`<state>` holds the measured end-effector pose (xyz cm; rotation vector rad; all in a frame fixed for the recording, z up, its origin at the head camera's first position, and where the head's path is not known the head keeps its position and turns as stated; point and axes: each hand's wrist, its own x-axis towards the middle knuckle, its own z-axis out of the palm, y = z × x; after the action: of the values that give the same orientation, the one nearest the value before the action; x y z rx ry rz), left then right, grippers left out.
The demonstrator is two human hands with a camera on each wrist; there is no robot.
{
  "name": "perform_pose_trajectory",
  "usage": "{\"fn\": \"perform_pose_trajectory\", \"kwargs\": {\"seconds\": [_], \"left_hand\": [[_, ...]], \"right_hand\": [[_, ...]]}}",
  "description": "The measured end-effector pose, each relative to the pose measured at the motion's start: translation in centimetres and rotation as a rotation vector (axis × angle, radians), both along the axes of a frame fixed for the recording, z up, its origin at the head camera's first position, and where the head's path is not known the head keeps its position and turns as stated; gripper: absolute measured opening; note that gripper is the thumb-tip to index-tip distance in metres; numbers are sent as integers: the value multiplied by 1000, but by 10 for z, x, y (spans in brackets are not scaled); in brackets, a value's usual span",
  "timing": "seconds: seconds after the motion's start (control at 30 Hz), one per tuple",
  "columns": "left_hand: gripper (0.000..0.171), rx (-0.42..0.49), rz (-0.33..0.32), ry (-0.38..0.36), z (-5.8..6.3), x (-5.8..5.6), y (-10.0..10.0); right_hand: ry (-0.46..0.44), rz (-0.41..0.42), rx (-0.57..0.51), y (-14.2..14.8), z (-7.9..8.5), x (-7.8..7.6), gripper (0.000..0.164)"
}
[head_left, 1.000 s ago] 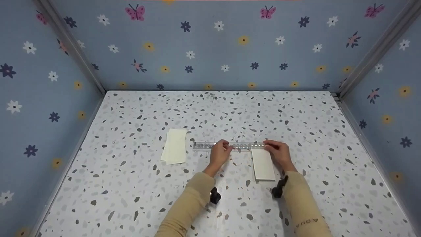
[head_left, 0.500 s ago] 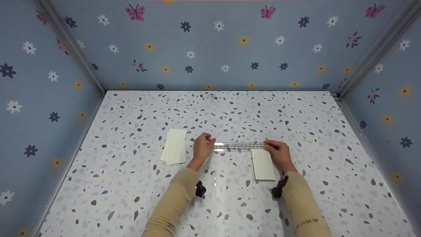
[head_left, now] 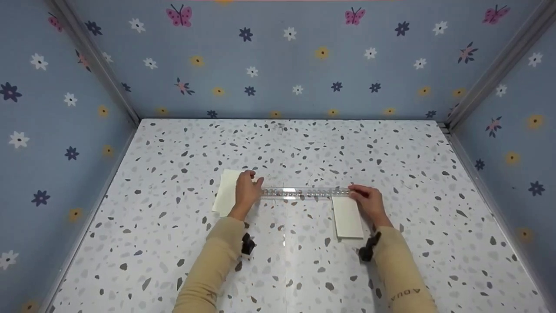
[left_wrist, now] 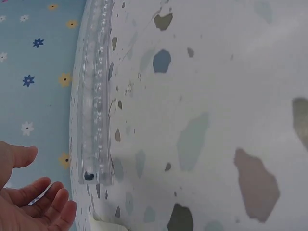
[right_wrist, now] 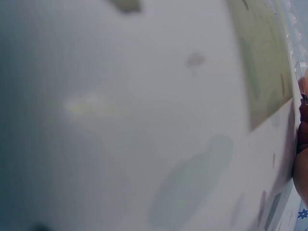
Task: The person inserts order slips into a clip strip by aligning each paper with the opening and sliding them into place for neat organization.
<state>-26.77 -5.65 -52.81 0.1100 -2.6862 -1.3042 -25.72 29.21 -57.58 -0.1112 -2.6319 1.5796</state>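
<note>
A long, clear plastic strip with rows of round bumps (head_left: pixel 299 193) lies crosswise on the speckled table. My right hand (head_left: pixel 369 202) pinches its right end between thumb and fingers; in the right wrist view only part of that hand (right_wrist: pixel 301 159) shows at the edge. At the other end is my left hand (head_left: pixel 246 191), its fingers loosely bent and holding nothing. The left wrist view shows this hand (left_wrist: pixel 36 202) apart from the strip's end (left_wrist: pixel 96 175), which has a dark spot. Just below the right end lies a cream rectangular pad (head_left: pixel 347 217).
Cream paper sheets (head_left: pixel 225 195) lie overlapped at the left, partly covered by my left hand. Under the right pad a clear edge shows. Blue flowered panels (head_left: pixel 278 65) stand around the back and sides of the table (head_left: pixel 278 143).
My left hand has slid leftward along the strip from near its middle to its left end, now in front of the paper sheets. The right hand and the strip have stayed put.
</note>
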Motion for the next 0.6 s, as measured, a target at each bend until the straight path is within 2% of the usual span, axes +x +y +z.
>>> {"fn": "perform_pose_trajectory", "kwargs": {"seconds": [0.2, 0.6], "left_hand": [[38, -49, 53, -44, -3, -4, -17], [53, -159, 122, -117, -9, -8, -45]], "right_hand": [[26, 3, 8, 0, 1, 0, 24], [-11, 5, -1, 1, -1, -1, 24]]}}
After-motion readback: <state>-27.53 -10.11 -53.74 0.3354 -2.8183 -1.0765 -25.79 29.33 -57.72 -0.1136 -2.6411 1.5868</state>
